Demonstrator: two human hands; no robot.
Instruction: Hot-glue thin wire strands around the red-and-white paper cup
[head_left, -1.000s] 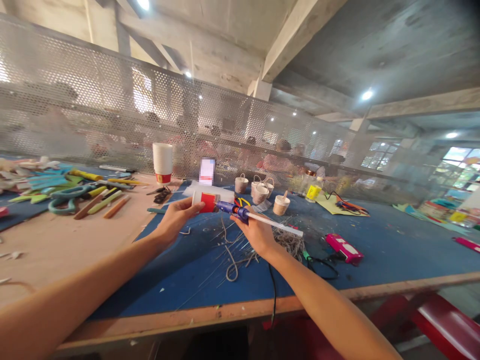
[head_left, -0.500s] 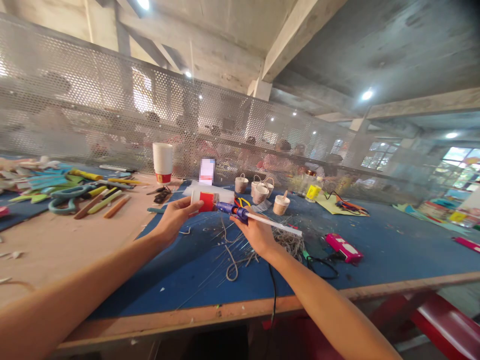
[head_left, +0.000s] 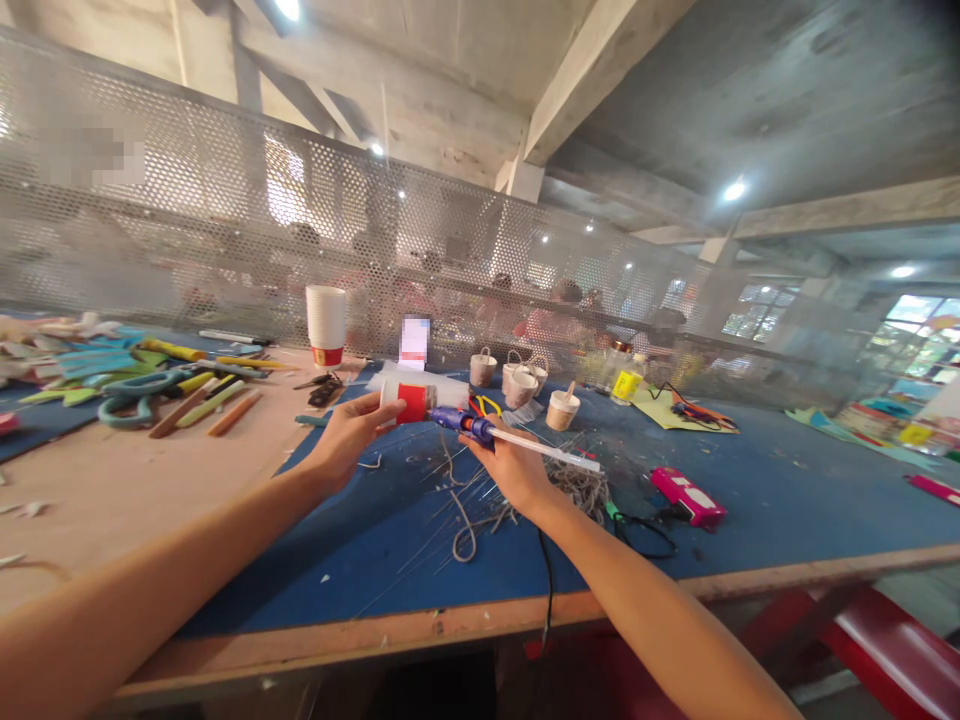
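Observation:
My left hand (head_left: pixel 351 432) is closed around a white paper cup with a red band (head_left: pixel 412 403), held on its side above the table. My right hand (head_left: pixel 514 465) grips a blue glue gun (head_left: pixel 454 418), and a long pale glue stick (head_left: pixel 551 449) sticks out of its back end. The gun's tip is at the cup's right-hand end; whether it touches cannot be made out. Beneath and beside my right hand lies a heap of grey cord (head_left: pixel 581 488) with thin clear strands spread to its left.
Several small cups with handles (head_left: pixel 520 386) and a cup with a stick (head_left: pixel 562 410) stand beyond my hands. A stack of paper cups (head_left: pixel 325 325) and a lit phone (head_left: pixel 414 343) are at the back. Scissors (head_left: pixel 139 400) lie left, a pink device (head_left: pixel 688 497) right.
Almost nothing differs. The cup and the glue gun have shifted very slightly, and both hands keep their grip.

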